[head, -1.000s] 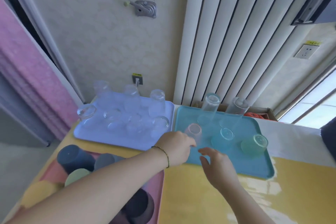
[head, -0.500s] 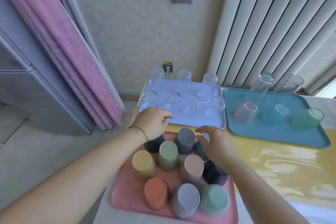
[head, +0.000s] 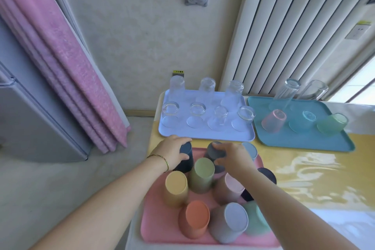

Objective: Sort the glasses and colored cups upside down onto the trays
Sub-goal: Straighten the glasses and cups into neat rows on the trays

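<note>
Hands now lowered to the pink tray [head: 158, 219], left hand [head: 172, 153] curled round a navy cup [head: 186, 163], right hand [head: 235, 158] gripping a dark grey cup [head: 213, 151], beyond, clear glasses [head: 195, 114] inverted on lilac tray [head: 203, 135], tinted glasses [head: 273, 121] on teal tray [head: 294, 140]

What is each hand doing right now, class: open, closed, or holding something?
Left hand: grips the navy cup.
Right hand: grips the dark grey cup.

cups [head: 202, 175] on near tray [head: 160, 223], glasses [head: 195, 114] behind
</note>
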